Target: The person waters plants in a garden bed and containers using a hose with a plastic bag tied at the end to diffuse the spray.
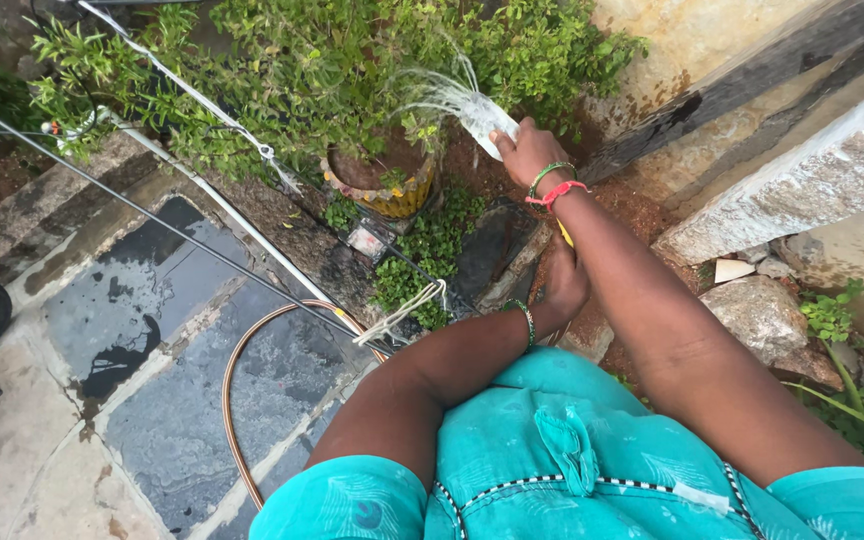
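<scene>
Watering the leafy green shrub [302, 70] looks like what's going on here, with a fan of water [442, 95] arcing off toward the yellow patterned pot [387, 190] at its base. If I were doing it, I'd aim the spray lower, right at the soil in the pot rather than over the leaves, and keep the flow gentle so the reddish dirt doesn't wash out onto the wet stone paving [152, 330] on the left.

The right arm is stretched well forward and slightly up, wrist cocked, with a green bangle and a red thread on it. The right hand [530, 150] is wrapped tight around the clear spout end where the water leaves; I can't tell exactly what kind of nozzle or bottle it is. The left arm is bent and lower, and the left hand [564, 285] sits under the right forearm, mostly hidden, so I can't tell if it's gripping anything. A thin brown hose [237, 370] loops across the paving nearby
</scene>
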